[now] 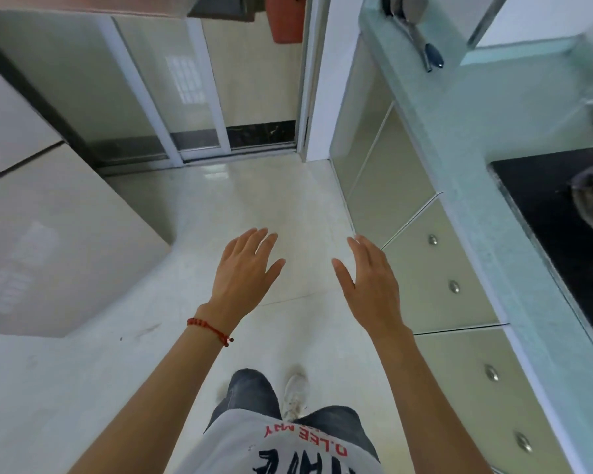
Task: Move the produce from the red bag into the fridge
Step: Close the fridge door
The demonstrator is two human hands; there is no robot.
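Observation:
My left hand and my right hand are stretched out in front of me over the pale floor, fingers straight and spread, holding nothing. A red bracelet sits on my left wrist. A reddish-orange thing, perhaps the red bag, hangs at the top edge beside the doorway, partly cut off. The beige fridge stands closed at my left, its two doors divided by a seam. No produce is visible.
A pale green counter runs along the right with drawers and round knobs below. A black stove top holds a metal pot. A blue-handled utensil lies on the far counter. Sliding glass doors are ahead.

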